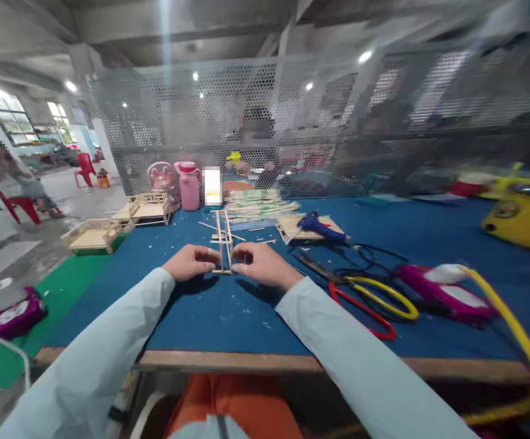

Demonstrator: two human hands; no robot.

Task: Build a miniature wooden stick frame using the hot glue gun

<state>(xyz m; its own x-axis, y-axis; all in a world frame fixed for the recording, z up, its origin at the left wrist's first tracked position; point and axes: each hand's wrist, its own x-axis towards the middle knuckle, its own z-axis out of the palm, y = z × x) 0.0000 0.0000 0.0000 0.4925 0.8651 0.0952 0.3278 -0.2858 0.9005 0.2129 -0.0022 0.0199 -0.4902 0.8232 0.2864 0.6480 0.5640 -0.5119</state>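
Note:
A small upright frame of thin wooden sticks [222,242] stands on the blue tabletop between my hands. My left hand [189,262] grips its lower left side, thumb and fingers closed together. From the other side my right hand [265,264] pinches the lower right upright. Loose sticks lie just behind the frame, and a heap of green-marked sticks [258,204] is farther back. A blue glue gun [322,228] rests on a flat wooden stick piece [287,228] beyond my right hand.
Pliers with red and yellow handles [383,296], dark cables and a purple power strip [447,297] lie to the right. Wooden stick models [91,235] and a pink flask [189,188] stand left and back. Behind a perforated screen [155,116] sits another person.

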